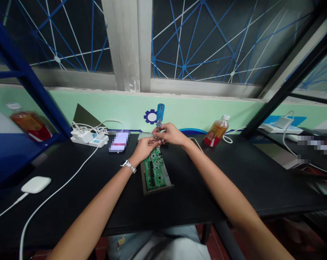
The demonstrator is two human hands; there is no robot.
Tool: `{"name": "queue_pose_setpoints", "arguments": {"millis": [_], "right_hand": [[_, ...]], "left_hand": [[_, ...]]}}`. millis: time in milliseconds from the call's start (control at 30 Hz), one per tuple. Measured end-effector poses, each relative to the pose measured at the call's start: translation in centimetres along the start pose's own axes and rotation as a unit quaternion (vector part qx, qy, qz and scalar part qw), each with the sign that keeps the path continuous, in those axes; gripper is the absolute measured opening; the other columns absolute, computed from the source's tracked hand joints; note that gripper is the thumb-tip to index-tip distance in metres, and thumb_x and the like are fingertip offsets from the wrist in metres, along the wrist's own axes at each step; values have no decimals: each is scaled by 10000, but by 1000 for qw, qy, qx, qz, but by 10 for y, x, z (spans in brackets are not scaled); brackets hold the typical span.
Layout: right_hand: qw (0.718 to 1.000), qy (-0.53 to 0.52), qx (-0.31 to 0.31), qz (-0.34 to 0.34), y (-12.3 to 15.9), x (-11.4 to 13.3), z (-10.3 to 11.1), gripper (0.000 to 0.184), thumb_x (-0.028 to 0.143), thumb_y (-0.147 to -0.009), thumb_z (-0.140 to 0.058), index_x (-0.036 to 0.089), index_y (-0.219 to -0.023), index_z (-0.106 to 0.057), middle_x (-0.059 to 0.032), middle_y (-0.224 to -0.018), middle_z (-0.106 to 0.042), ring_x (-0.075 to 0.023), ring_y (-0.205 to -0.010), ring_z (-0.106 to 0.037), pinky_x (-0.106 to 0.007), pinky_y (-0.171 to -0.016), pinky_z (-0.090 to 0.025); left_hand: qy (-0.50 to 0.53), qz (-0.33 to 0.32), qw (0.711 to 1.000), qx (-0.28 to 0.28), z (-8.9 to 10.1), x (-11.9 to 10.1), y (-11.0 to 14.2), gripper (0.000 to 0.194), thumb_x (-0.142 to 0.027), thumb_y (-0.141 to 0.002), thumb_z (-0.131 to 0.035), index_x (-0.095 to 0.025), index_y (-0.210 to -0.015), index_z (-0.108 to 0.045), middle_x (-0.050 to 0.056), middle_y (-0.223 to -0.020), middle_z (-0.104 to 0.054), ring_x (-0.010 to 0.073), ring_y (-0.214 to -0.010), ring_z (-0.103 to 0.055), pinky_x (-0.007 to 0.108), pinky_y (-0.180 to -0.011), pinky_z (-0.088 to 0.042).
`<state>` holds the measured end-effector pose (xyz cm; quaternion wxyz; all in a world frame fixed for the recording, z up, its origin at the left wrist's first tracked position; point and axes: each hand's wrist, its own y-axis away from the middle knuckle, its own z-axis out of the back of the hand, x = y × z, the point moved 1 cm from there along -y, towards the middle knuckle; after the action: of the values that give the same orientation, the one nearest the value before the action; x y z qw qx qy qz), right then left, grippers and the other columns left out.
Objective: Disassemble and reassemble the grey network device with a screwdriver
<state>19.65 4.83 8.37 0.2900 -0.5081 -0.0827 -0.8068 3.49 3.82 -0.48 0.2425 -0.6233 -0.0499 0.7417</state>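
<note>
A screwdriver (160, 115) with a clear blue handle stands nearly upright over the far end of a green circuit board (155, 169). The board sits in a grey metal housing (158, 190) on the black table. My right hand (169, 133) is closed, its fingertips pinching the screwdriver's shaft below the handle. Close beside it, my left hand (147, 146) has its fingers pressed together near the shaft's lower part, over the board's far end. Whatever those left fingers hold is hidden. The screwdriver's tip is also covered by the hands.
A phone (119, 141) and a white power strip (91, 139) lie at the back left. A drink bottle (216, 130) stands at the back right. A white charging case (36, 184) and cables lie on the left side of the table (190, 198).
</note>
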Motion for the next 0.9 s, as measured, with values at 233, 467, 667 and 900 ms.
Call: {"name": "queue_pose_setpoints", "arguments": {"millis": [233, 467, 667, 900], "right_hand": [[999, -14, -27, 11, -1, -5, 9, 138, 243, -806, -733, 127, -819, -660, -37, -710, -706, -151, -581, -705, -214, -498, -554], [999, -48, 4, -15, 1, 2, 4, 128, 188, -867, -643, 109, -967, -643, -74, -850, -730, -140, -566, -717, -199, -482, -552], [998, -46, 43, -6, 2, 7, -6, 175, 227, -867, -654, 106, -994, -646, -43, -772, -706, -116, -559, -680, -197, -494, -540], [998, 15, -64, 10, -1, -3, 3, 145, 261, -805, -720, 129, -811, -662, -36, -703, -681, -135, -550, -663, -213, -451, -528]], "left_hand": [[-29, 9, 1000, -3, 11, -10, 4, 229, -360, -842, -700, -164, -944, -762, 90, -957, -781, 245, -893, -733, 377, -853, -577], [-85, -5, 996, -32, 14, -12, 4, 214, -349, -842, -694, -154, -912, -747, 92, -902, -774, 252, -848, -733, 348, -770, -576], [-60, -11, 998, -26, 3, -2, 1, 201, -331, -853, -682, -147, -921, -726, 96, -909, -781, 252, -860, -739, 357, -817, -573], [-20, 6, 1000, -11, 1, -2, 1, 253, -391, -851, -686, -156, -922, -747, 94, -923, -782, 264, -888, -739, 403, -860, -576]]}}
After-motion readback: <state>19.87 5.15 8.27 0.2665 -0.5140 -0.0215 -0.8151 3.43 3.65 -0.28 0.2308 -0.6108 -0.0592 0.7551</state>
